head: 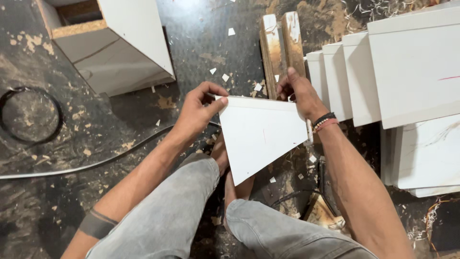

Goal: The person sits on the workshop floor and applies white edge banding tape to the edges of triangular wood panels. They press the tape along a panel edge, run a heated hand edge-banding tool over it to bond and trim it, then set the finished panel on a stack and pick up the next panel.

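A white laminated board (258, 134), cut to a tapering shape, stands on edge between my knees. My left hand (199, 108) pinches its top left corner between thumb and fingers. My right hand (299, 91) grips the top right corner, with bead and cord bands on that wrist. My bare feet (230, 177) rest on the floor under the board, partly hidden by it.
White boards (407, 72) lean in a stepped row at the right, with more stacked (426, 153) below. A white cabinet box (115, 48) stands at upper left. Two wooden battens (282, 43) lie ahead. A dark cable (86, 165) and a ring (28, 115) lie on the dusty floor.
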